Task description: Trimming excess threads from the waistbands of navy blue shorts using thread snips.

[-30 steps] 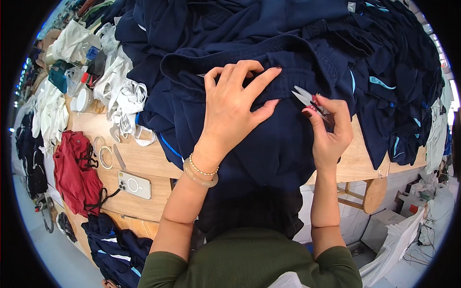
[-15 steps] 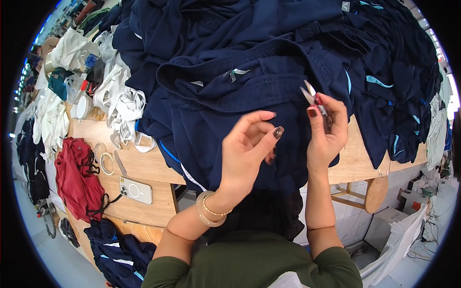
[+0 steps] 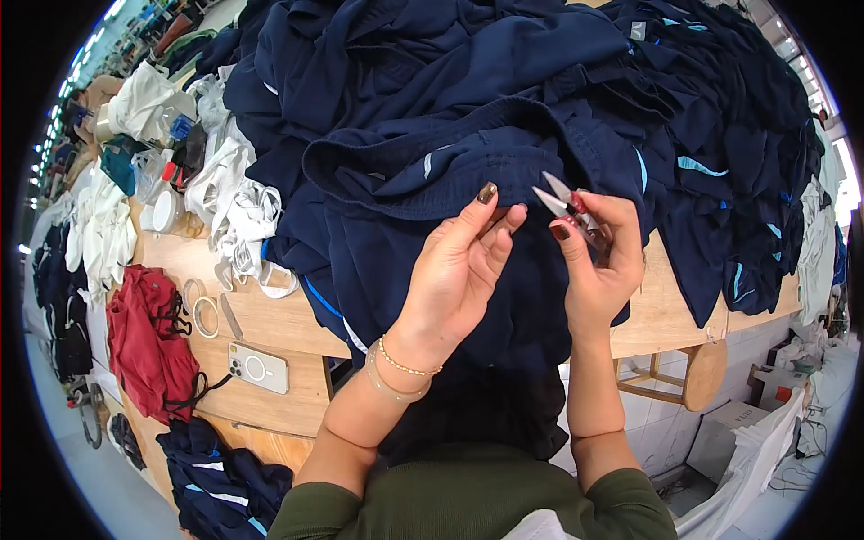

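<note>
The right grip (image 3: 601,270) holds small snips (image 3: 558,187) with parted blades; whether the left grip (image 3: 459,283), by the waistband (image 3: 432,200), pinches anything, I cannot tell. The navy garment (image 3: 396,261) lies loose across the worktop (image 3: 666,315), so a taut band and points kept clear of fingers should serve best.

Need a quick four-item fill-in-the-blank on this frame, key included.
1. The snips are held in the person's ____.
2. The left hand has ____ bracelets at its wrist.
3. The phone lies to the ____ of both hands.
4. The person's sleeves are dark ____.

Missing words: right hand; two; left; green.
</note>
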Tool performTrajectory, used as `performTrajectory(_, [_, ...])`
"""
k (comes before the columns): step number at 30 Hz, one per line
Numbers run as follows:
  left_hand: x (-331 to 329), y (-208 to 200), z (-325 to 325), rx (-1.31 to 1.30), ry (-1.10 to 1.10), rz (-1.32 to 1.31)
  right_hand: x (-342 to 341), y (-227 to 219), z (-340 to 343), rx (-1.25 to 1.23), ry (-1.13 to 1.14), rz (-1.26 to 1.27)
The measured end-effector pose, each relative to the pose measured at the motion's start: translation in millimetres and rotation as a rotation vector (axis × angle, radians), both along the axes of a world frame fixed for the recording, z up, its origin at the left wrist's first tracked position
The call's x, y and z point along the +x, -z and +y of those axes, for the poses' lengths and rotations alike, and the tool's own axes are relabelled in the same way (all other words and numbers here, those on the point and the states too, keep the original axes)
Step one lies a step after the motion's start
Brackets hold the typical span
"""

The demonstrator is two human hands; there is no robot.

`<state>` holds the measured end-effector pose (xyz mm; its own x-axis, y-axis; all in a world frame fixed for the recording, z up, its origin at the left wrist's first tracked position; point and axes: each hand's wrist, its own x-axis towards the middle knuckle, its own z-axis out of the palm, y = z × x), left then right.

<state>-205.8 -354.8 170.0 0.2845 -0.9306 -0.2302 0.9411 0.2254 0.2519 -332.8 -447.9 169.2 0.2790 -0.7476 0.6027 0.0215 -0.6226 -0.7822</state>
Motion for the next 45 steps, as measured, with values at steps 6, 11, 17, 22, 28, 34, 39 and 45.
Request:
performTrajectory(6, [3.8, -4.8, 0.6, -0.119, -0.014, -0.059, 1.0, -0.5, -0.8, -0.056, 0.041, 0.027])
performTrajectory(11, [3.3, -5.5, -2.8, -0.138, -0.047, -0.135, -1.9, -8.8, 3.3, -0.186, 0.108, 0.052])
performTrajectory(17, [2.4, -7.9, -3.7, -0.139, -0.087, -0.191, 3.5, -11.9, 5.4, -0.266, 0.136, 0.06])
performTrajectory(22, [-0.7, -6.7, -6.6, -0.167, -0.072, -0.127, 14.1, -5.1, 9.2, -0.253, 0.145, 0.025])
performTrajectory(28, [-2.0, -8.1, -7.4, -0.171, -0.076, -0.159, 25.7, -4.1, 10.6, -0.294, 0.171, 0.0])
performTrajectory(34, [-2.3, -13.5, -5.9, -0.125, -0.094, -0.18, 21.1, 0.0, 6.0, -0.18, 0.171, -0.023])
performTrajectory(39, [-0.3, -5.9, -5.5, -0.145, -0.099, -0.153, 20.6, -0.1, 8.9, -0.191, 0.15, -0.047])
performTrajectory(45, [-3.7, -8.2, -6.7, -0.13, -0.125, -0.167, 21.2, 2.7, 4.6, -0.33, 0.167, 0.008])
